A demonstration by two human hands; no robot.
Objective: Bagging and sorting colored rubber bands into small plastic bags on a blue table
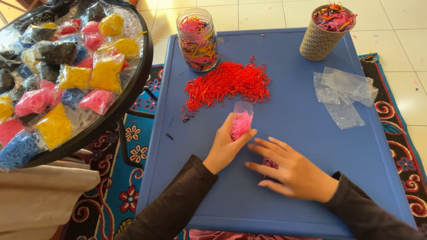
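Your right hand lies flat near the tabletop middle, fingers spread over a few pink bands. Just left, your left hand has its grip clamped on a small clear bag of pink bands. Beyond lies a red band heap; a glass jar and a woven cup stand at the far edge.

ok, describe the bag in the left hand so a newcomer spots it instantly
On the blue table, just below the red pile of bands, the left hand holds a small clear bag upright. Unlike the empty flat bags at right, it is stuffed with pink bands.
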